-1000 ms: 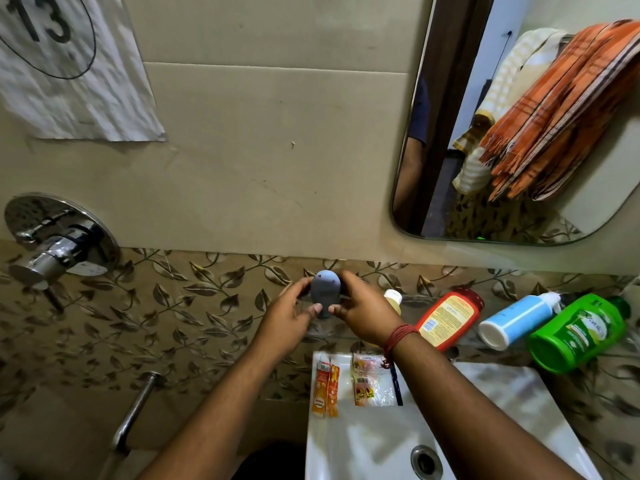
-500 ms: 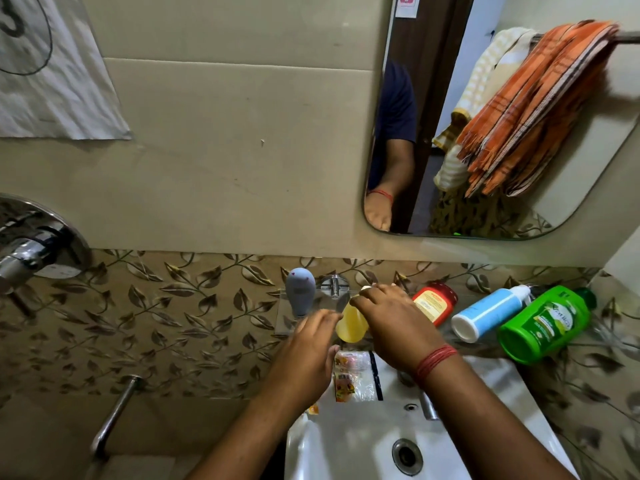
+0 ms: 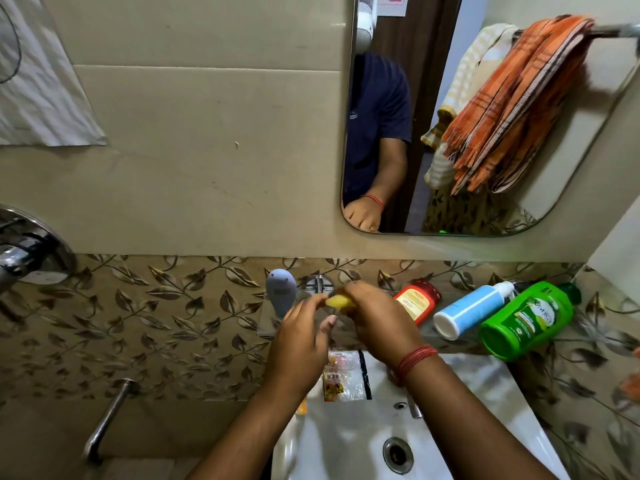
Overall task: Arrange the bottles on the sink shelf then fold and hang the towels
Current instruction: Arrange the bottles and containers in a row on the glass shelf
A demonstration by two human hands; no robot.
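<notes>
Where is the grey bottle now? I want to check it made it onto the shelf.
In the head view the grey bottle stands upright at the left end of the glass shelf, just left of the left hand and the wall tap.
</notes>
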